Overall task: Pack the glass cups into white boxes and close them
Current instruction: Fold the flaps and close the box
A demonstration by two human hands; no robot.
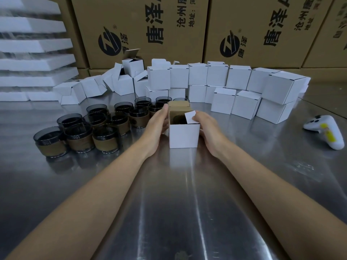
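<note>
A small white box (184, 135) stands open on the steel table (187, 194), its brown-lined lid up at the back. A dark glass cup (179, 119) sits inside it, mostly hidden. My left hand (157, 123) lies flat against the box's left side with the fingers straight. My right hand (204, 123) grips the box's right side and pinches the small white side flap (190, 117) at the top. Several smoky glass cups with brown sleeves (105, 126) stand in a cluster to the left of the box.
Closed white boxes (244, 91) are stacked in rows behind and to the right; open, tumbled ones (105, 85) lie at the back left. A white controller (326, 131) rests at the right. Large brown cartons (150, 29) form the back wall, white foam sheets (33, 53) at the left.
</note>
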